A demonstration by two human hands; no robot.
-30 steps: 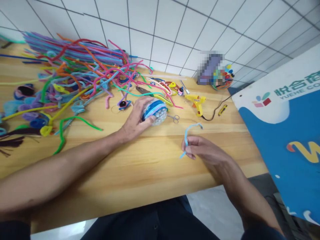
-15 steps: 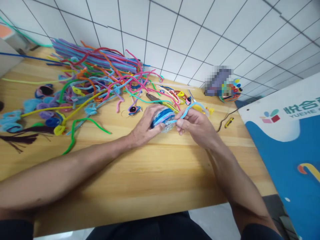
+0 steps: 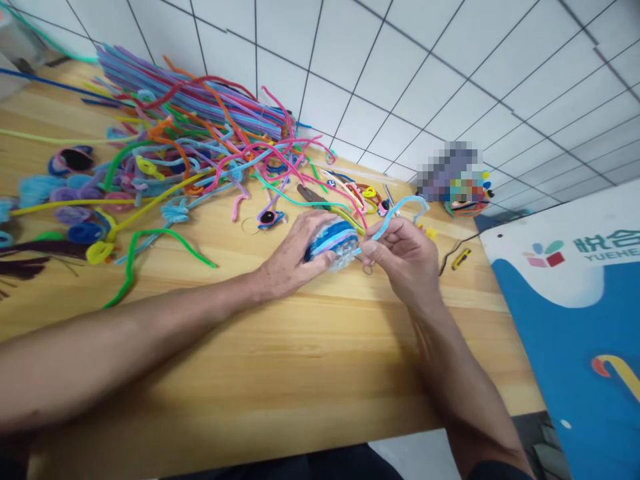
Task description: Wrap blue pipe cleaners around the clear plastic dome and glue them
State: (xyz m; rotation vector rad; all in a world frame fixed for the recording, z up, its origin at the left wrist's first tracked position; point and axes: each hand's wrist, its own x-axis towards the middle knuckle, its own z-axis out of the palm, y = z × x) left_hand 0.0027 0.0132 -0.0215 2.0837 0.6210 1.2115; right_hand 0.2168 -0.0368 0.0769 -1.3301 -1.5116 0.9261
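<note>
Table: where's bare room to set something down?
Bare wood spans the table's near edge between the forearms. Crowded: pipe cleaner pile far left, and behind the left hand gripping the ball and right hand pinching a blue pipe cleaner.

Two bare hands at a ball wrapped in pipe cleaners, at the centre of a wooden table.

The left hand (image 3: 295, 257) cups the ball (image 3: 333, 241), whose blue and lilac bands cover its top, against the table (image 3: 300, 373). The right hand (image 3: 405, 257) pinches a light blue pipe cleaner (image 3: 397, 212) just beside the ball; it arcs up and right over the fingers. A loose heap of coloured pipe cleaners (image 3: 200, 133) fills the upper left of the frame. A blue and white board (image 3: 575, 313) stands at the right edge.
</note>
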